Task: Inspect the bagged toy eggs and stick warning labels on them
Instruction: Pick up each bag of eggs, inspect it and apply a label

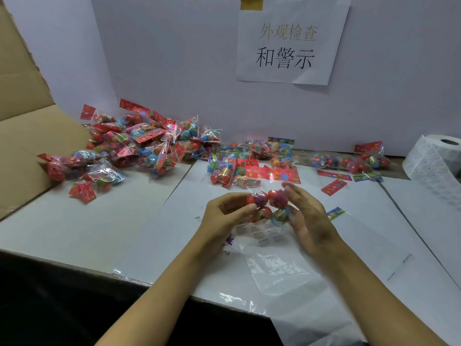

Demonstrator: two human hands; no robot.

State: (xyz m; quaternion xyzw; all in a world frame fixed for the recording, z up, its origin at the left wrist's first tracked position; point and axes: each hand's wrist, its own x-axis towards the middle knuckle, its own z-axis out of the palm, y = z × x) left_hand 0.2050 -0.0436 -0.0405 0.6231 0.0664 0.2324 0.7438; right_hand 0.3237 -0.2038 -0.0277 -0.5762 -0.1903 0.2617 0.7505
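Observation:
I hold one clear bag of toy eggs (270,204) above the middle of the table, with red, purple and blue eggs showing through the plastic. My left hand (222,216) grips its left side, thumb curled against an egg. My right hand (308,218) holds its right side, and the bag's colourful header card (335,213) sticks out behind that hand. A strip of small white warning labels (262,234) lies on the table just under the bag. A big pile of bagged eggs (139,146) lies at the back left.
More bagged eggs lie at the back centre (252,166) and back right (354,162). A roll of white labels (434,158) stands at the far right. An open cardboard box (27,116) lies at the left. An empty clear bag (282,268) lies between my forearms.

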